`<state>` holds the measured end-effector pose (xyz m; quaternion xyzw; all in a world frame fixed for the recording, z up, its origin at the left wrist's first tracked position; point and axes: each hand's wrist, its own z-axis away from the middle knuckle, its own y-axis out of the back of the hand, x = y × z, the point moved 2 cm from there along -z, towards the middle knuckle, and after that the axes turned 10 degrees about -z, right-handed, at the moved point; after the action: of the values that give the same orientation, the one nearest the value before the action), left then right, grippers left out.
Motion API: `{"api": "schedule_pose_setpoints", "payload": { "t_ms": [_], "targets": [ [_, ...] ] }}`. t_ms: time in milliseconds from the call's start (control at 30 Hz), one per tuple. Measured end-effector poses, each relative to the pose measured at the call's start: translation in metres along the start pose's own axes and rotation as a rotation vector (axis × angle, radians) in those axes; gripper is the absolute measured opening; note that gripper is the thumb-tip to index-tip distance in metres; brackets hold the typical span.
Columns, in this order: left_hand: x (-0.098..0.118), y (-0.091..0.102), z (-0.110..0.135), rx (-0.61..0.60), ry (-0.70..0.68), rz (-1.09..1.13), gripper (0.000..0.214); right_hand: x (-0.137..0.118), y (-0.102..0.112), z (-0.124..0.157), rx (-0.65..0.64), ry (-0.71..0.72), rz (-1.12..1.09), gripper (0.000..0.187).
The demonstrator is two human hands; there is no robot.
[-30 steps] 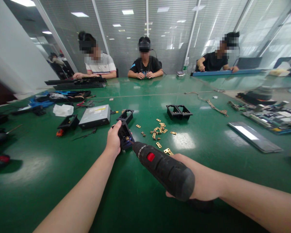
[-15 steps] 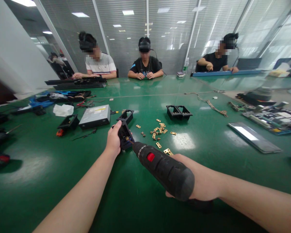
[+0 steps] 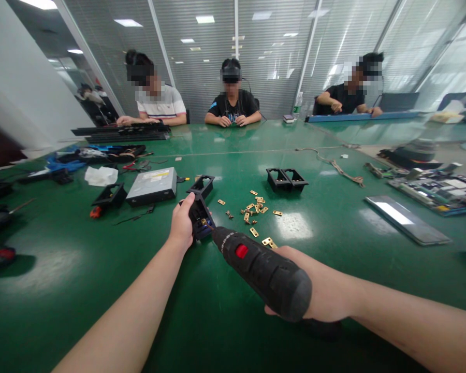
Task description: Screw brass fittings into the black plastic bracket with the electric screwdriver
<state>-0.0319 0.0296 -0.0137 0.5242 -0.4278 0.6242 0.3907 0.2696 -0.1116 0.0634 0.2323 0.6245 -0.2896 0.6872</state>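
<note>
My left hand (image 3: 181,224) is closed around a small black plastic housing (image 3: 201,216) standing on the green table (image 3: 101,290). My right hand (image 3: 322,290) grips a black electric screwdriver (image 3: 262,269) with a red switch. Its tip rests in the housing at a brass part. Just beyond lie several small brass plates (image 3: 256,210) scattered on the table. Another black housing (image 3: 202,185) sits right behind the one I hold.
A grey optical drive (image 3: 152,185) and a black bracket (image 3: 109,196) lie to the left, twin black housings (image 3: 286,178) farther back. Circuit boards (image 3: 435,189) and a metal panel (image 3: 407,218) lie right. Three people sit at the far side, handling their own parts.
</note>
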Motion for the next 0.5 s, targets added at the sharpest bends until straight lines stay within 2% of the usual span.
{"api": "schedule_pose_setpoints", "payload": {
  "t_ms": [500],
  "targets": [
    [0.0036, 0.0007, 0.0034, 0.015, 0.010, -0.009, 0.058, 0.0016, -0.0024, 0.0025, 0.019, -0.014, -0.026, 0.040]
  ]
}}
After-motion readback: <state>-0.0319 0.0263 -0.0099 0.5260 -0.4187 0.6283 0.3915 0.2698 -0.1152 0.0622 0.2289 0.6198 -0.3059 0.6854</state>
